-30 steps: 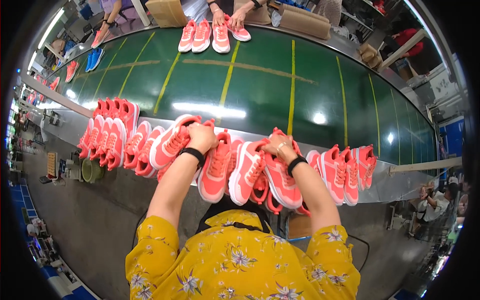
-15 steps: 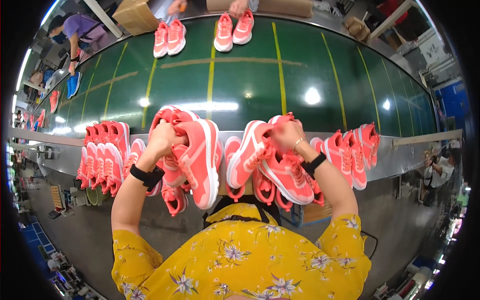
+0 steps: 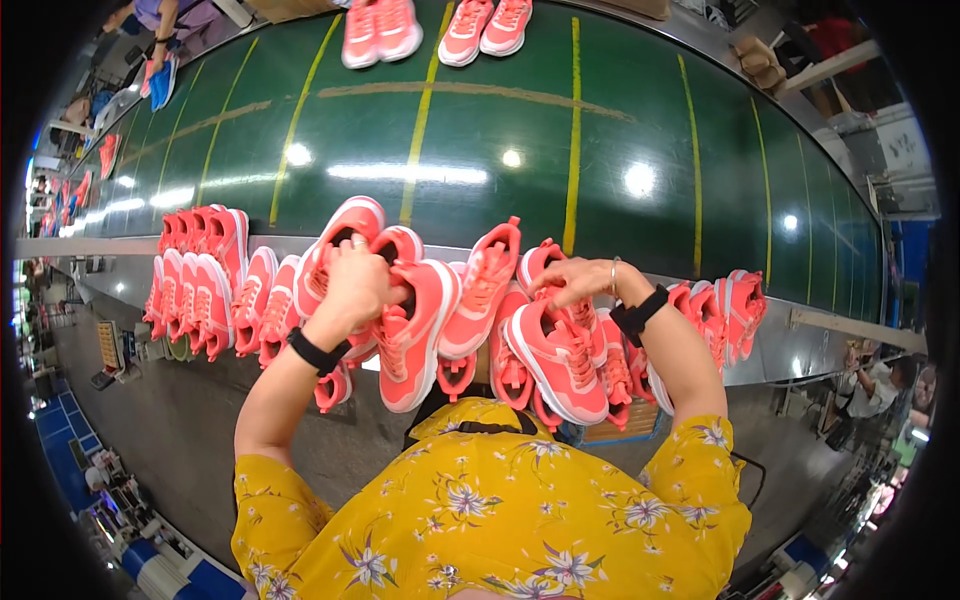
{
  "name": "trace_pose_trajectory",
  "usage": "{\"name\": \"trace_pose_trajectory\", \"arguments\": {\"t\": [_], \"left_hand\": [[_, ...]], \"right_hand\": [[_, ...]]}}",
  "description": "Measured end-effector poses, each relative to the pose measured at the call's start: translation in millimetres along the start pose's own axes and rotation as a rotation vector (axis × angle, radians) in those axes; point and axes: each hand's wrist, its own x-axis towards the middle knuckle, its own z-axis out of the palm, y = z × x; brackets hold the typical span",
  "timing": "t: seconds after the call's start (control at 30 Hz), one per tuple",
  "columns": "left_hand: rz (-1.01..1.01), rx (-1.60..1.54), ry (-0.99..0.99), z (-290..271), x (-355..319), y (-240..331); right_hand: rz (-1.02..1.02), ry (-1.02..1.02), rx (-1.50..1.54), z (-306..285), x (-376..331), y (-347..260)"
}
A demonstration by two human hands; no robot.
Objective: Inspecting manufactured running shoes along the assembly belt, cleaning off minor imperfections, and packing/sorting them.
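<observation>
My left hand (image 3: 358,282) is closed on a pair of coral sneakers with white soles, its fingers at their ankle openings. One sneaker (image 3: 418,335) hangs toe down near my body; the other is partly behind the hand. Between my hands, another coral sneaker (image 3: 482,290) leans heel up. My right hand (image 3: 582,280) has its fingers stretched out over a cluster of coral sneakers, touching or nearly touching the heel of one (image 3: 538,262). Below that hand, a larger-looking sneaker (image 3: 562,365) rests toe toward me, apart from the fingers.
A green belt (image 3: 480,130) with yellow lines runs across in front, with coral pairs at its far side. Rows of coral sneakers (image 3: 200,300) line the metal edge at left, and more (image 3: 740,310) stand at right. Another person's arm (image 3: 163,35) reaches in at far left.
My right hand has let go of the sneakers it held; one now leans between my hands. The left hand keeps its pair, shifted slightly. The view has tilted, so the far pairs sit higher.
</observation>
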Motion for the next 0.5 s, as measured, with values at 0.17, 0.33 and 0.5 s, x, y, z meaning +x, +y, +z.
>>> {"name": "trace_pose_trajectory", "arguments": {"t": [0.17, 0.33, 0.5], "left_hand": [[0.100, 0.035, -0.046, 12.5, 5.0, 16.0], [0.143, 0.072, -0.150, 3.5, 7.1, 23.9], [0.166, 0.061, -0.139, 6.9, 12.4, 19.2]], "right_hand": [[0.087, 0.177, -0.525, 29.4, 10.9, -10.4], [-0.026, 0.483, -0.342, 35.8, 11.1, -3.5], [0.095, 0.283, -0.525, 3.8, 22.9, -44.6]]}}
